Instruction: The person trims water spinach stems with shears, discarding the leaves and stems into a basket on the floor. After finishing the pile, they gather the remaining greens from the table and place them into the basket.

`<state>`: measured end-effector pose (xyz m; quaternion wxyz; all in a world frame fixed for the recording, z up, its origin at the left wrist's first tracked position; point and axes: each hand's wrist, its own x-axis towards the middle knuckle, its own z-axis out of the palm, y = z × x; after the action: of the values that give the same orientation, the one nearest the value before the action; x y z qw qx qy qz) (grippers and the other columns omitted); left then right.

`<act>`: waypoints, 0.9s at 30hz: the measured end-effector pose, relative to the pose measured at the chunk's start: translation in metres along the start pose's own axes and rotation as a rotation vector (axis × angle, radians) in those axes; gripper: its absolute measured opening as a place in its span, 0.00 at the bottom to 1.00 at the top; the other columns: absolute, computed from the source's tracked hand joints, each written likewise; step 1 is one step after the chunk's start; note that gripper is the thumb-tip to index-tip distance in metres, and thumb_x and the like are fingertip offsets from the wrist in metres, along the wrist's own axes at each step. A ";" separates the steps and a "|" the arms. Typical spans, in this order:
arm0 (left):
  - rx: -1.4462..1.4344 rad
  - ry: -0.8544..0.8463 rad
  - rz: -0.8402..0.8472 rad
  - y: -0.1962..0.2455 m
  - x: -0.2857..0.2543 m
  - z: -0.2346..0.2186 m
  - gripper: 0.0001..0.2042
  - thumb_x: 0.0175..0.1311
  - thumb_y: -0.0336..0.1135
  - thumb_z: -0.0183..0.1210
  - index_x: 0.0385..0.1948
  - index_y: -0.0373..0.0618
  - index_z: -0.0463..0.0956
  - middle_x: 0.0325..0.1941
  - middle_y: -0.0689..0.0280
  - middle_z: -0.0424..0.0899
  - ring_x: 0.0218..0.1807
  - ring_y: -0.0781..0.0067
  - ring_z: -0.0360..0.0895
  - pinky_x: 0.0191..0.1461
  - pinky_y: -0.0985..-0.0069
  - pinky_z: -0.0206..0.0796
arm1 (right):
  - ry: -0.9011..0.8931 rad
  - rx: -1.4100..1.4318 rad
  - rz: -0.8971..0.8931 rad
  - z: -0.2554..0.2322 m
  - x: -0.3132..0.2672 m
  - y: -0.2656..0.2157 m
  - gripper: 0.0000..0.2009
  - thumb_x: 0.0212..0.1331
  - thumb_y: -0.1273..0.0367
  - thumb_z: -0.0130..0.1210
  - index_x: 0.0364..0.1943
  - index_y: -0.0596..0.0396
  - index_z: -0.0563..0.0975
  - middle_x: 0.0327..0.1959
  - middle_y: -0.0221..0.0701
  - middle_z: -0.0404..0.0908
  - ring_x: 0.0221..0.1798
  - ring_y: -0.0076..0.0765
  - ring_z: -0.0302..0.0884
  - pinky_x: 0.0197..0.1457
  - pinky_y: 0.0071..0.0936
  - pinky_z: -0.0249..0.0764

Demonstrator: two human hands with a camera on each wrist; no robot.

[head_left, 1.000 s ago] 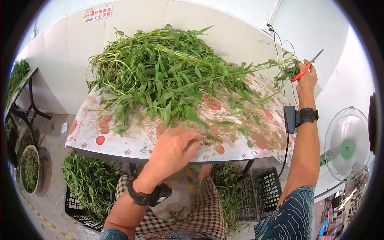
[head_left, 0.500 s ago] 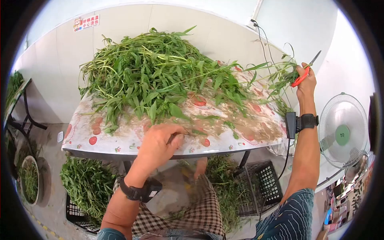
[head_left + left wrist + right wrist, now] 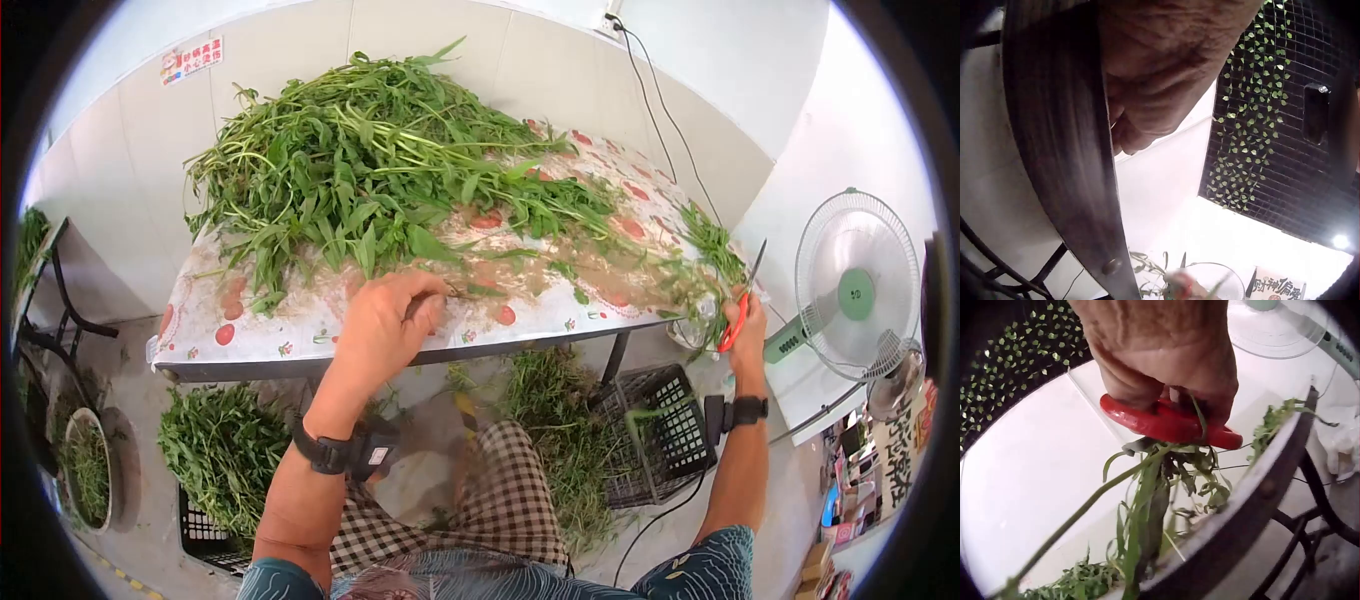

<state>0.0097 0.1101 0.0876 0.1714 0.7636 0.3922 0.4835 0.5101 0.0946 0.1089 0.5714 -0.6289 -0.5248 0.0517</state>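
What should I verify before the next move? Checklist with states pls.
1. Red-handled scissors in right hand: ok.
2. Scissors pointed away from left hand: ok, hands well apart.
3. Leafy stems with the scissors: ok, hanging beneath them.
4. Left hand pinching anything: cannot tell, fingertips partly hidden.
5. Printed tablecloth clean: not ok, brown smears, loose leaves.
6. Pile of leafy greens on the tablecloth: ok.

1 table (image 3: 250, 371) bears a red-patterned cloth (image 3: 285, 338) heaped with leafy green stems (image 3: 370, 150)

Left hand (image 3: 388, 325) over near edge of table (image 3: 520, 343), fingers bent. Right hand (image 3: 750, 328) beside right corner, fingers curled, gripping.
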 end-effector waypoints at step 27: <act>-0.050 -0.111 -0.211 -0.006 0.000 0.004 0.11 0.66 0.36 0.50 0.41 0.39 0.75 0.35 0.73 0.77 0.36 0.86 0.69 0.39 0.87 0.60 | 0.239 -0.043 0.558 -0.086 -0.227 0.221 0.20 0.48 0.72 0.56 0.48 0.62 0.72 0.35 0.29 0.76 0.33 0.22 0.70 0.35 0.22 0.66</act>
<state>0.0109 0.1141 0.0819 0.2621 0.7390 0.4482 0.4293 0.5992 -0.0808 -0.1534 0.5794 -0.7623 -0.2617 0.1213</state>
